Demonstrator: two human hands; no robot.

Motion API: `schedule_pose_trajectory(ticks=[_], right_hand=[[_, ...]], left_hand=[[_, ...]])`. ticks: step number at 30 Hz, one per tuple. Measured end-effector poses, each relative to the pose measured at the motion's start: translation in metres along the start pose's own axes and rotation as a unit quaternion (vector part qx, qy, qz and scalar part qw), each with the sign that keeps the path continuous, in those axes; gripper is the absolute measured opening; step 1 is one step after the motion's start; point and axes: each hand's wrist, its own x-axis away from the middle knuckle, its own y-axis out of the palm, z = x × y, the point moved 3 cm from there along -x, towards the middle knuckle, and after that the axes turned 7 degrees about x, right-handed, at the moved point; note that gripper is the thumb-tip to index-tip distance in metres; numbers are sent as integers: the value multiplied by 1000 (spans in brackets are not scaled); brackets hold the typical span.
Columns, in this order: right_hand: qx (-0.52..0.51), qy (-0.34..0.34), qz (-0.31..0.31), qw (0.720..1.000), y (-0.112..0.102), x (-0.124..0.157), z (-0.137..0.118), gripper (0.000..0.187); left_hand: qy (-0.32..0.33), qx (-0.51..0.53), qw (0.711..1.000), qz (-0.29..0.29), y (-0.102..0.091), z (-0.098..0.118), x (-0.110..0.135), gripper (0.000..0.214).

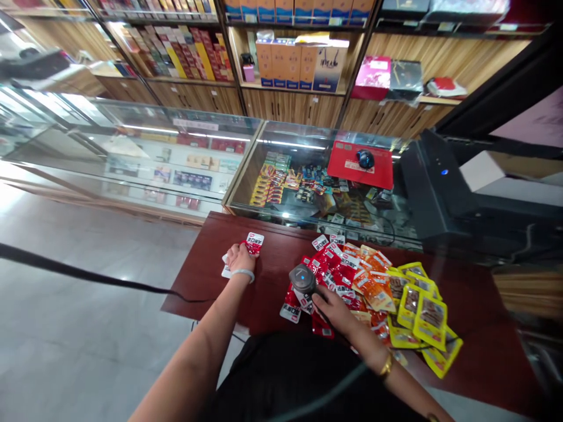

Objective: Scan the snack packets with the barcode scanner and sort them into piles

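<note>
My right hand (335,310) is wrapped round the handle of a dark barcode scanner (302,278), which shows a small blue light. The scanner's head hangs over a pile of red-and-white snack packets (328,264). At the left part of the brown tabletop, my left hand (240,258) has its fingers closed on a red snack packet (254,241). A white packet edge shows under that hand; how many packets lie there is hidden. Orange snack packets (373,281) lie to the right of the red pile, and yellow ones (431,316) lie beyond them.
Behind the brown table (189,275) runs a glass display counter (246,170) with small goods inside. A red mat (343,167) with a computer mouse (365,158) lies on it. At the right stands a dark machine (440,176). Shelves of boxes (290,61) line the wall.
</note>
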Motion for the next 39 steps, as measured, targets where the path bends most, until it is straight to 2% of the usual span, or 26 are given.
schedule_pose_trajectory(ticks=[6,9,11,13,19,26,28,30,32,33,35,37,39], right_hand=[[24,-3,2,1000,3,-4,6,47],[27,0,10,1000,1,-3,6,47],[22,5,15,1000,0,-2,5,48],[12,10,19,1000,-1,0,4,49],[-17,8,28,999,-5,5,3,52],[-12,-15,12,1000,-9,6,-3,47],[-14,-12,19,1000,-10,6,-2,47],[-16,-4,26,1000,-11,6,-1,48],[-21,3,26,999,-10,4,-1,49],[-24,3,22,999,-10,3,-1,50],[-22,-1,11,1000,-8,-1,-1,50],[-6,-9,-4,1000,-4,-4,-1,49],[19,-10,-17,1000,-1,-7,1,50]], left_hand=[[-11,-39,999,-16,-3,15,-12,63],[27,-45,993,-103,4,23,-18,46],[58,-9,984,-167,13,30,-17,31],[73,53,976,-199,23,40,-11,23],[43,249,949,-186,44,66,11,24],[61,276,946,-160,46,81,14,14],[49,300,936,-179,51,89,18,17],[45,339,910,-235,59,99,24,18],[68,358,885,-290,62,105,30,15],[83,350,884,-297,60,103,32,13],[105,292,917,-253,49,88,31,11],[95,192,965,-149,28,59,27,19],[34,78,996,-32,6,22,25,38]])
